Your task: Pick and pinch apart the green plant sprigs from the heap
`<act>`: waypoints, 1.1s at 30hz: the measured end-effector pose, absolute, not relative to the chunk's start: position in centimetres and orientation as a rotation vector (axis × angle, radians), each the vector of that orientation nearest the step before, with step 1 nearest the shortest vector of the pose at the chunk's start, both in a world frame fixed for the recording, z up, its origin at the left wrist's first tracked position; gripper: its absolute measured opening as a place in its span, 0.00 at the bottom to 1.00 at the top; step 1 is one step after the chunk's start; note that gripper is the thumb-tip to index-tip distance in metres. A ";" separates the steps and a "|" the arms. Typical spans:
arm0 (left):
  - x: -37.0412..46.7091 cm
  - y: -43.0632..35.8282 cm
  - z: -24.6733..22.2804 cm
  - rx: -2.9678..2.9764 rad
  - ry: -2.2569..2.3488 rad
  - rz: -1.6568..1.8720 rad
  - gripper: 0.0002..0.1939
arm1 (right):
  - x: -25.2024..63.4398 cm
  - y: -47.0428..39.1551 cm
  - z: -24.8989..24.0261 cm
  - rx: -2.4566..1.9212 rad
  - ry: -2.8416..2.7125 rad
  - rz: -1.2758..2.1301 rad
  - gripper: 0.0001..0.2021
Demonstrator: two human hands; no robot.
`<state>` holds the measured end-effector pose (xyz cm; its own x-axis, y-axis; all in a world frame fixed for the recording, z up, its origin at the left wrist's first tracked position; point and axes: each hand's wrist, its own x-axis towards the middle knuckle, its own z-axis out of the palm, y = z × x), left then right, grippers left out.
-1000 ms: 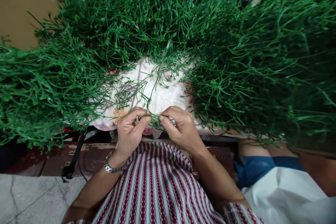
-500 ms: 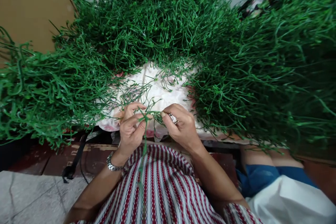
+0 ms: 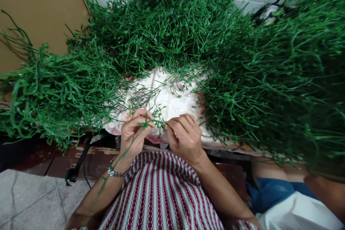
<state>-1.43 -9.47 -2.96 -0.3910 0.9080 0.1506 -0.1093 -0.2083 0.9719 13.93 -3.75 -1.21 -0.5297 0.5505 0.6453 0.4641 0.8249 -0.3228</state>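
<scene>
My left hand [image 3: 134,134], with a metal watch on its wrist, pinches a thin green stem [image 3: 130,146] whose long end trails down over the forearm. Close by, my right hand [image 3: 185,137] is closed on small green pieces at the other end of the same strand, its fingertips curled toward the left hand. Both hands are just above the front edge of a white cloth with pink patches [image 3: 172,102]. Loose green sprigs [image 3: 142,95] lie on the cloth beyond the fingers.
Large heaps of green stems stand at the left [image 3: 61,93], back [image 3: 172,21] and right [image 3: 269,79]. A tan board [image 3: 40,10] leans at the back left. At the lower right are another person's legs in blue shorts [image 3: 275,192].
The trailing stem has swung from hanging straight down to slanting left over my left forearm. My right hand has turned, its knuckles now facing up. The view has shifted slightly.
</scene>
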 end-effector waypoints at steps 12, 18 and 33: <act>-4.2 -9.8 -3.0 0.894 0.768 1.361 0.15 | 14.6 -3.9 -1.6 -0.637 -2.217 0.175 0.06; -5.0 -9.3 -1.5 1.152 1.064 1.132 0.08 | 14.5 -3.9 -1.5 -0.566 -2.334 0.107 0.06; -4.5 -8.7 -2.2 1.148 1.377 1.201 0.03 | 15.7 -3.6 -3.1 -0.796 -2.134 0.141 0.14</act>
